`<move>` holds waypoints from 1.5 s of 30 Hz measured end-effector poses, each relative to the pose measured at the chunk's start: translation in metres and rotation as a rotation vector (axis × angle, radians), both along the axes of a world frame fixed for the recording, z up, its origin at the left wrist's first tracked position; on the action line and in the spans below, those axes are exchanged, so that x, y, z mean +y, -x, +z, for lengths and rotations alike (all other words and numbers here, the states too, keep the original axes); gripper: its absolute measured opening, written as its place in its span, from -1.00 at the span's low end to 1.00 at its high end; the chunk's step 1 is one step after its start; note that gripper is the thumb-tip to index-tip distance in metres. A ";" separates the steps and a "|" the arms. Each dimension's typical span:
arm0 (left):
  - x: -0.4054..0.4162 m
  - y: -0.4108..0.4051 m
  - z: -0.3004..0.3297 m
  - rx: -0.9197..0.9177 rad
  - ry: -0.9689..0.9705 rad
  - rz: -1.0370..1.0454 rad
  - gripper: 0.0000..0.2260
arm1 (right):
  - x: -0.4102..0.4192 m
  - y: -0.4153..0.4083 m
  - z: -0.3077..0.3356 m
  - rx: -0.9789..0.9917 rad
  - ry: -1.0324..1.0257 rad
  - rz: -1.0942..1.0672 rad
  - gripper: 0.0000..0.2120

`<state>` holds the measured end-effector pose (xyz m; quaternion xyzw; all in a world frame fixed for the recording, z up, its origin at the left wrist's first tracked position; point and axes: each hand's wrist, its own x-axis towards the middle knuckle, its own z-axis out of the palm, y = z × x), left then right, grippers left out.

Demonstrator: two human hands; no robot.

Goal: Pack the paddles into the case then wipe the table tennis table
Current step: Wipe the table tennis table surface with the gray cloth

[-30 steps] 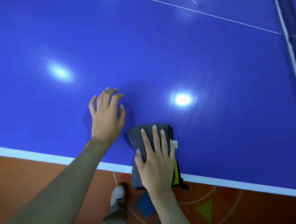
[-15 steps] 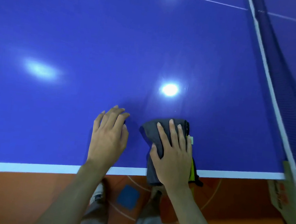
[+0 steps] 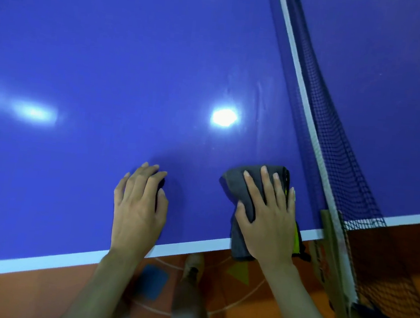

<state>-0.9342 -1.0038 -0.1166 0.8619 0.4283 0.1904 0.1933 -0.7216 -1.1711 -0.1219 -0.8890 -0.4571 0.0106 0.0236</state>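
Blue table (image 3: pixel 110 57), shiny, with a white edge line near the body. Gray cloth (image 3: pixel 237 185) on it, just beside the net (image 3: pixel 334 146), hanging a bit over the edge. Right hand (image 3: pixel 267 216) flat on the cloth, fingers straight, pressing down. Left hand (image 3: pixel 137 208) resting on the bare table near the cloth, fingers loosely bent, holding nothing. Orange floor (image 3: pixel 7 298) below.

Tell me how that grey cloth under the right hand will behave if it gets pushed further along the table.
The grey cloth is probably soft and floppy: it lies folded under the right hand and droops over the table edge. It will likely slide easily, since the surface looks glossy. Pushed without flat pressure, it may bunch or unfold.
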 end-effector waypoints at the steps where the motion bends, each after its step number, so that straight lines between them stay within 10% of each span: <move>1: -0.003 -0.007 0.001 0.005 -0.007 -0.010 -0.72 | -0.009 -0.012 0.000 -0.002 0.005 0.000 -0.38; 20: 0.030 -0.006 0.043 0.045 0.006 0.059 -0.66 | 0.050 -0.108 0.001 0.056 -0.014 -0.148 -0.38; 45: 0.193 0.218 0.052 -0.029 0.119 0.448 -0.68 | 0.296 0.302 0.001 0.122 0.019 0.148 -0.38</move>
